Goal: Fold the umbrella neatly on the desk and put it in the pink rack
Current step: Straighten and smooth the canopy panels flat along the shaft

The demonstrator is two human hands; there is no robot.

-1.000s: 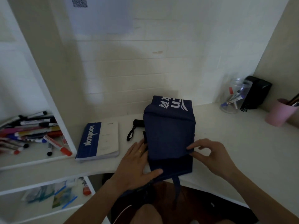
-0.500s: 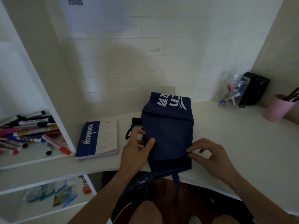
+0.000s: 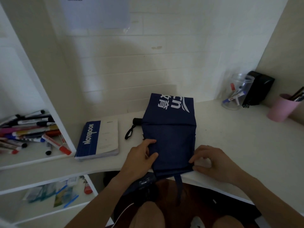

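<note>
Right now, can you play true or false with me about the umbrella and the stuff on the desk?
1. Both hands touch the umbrella. True: the left hand and the right hand pinch its near corners.
2. The umbrella is in the pink cup. False: it lies on the desk.
3. A notebook lies left of the umbrella. True.
4. The umbrella's strap hangs over the desk edge. True.
5. The umbrella is red. False: dark blue.

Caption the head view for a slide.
Both hands, left and right, pinch the flattened navy umbrella on the white desk beside a notebook.
</note>
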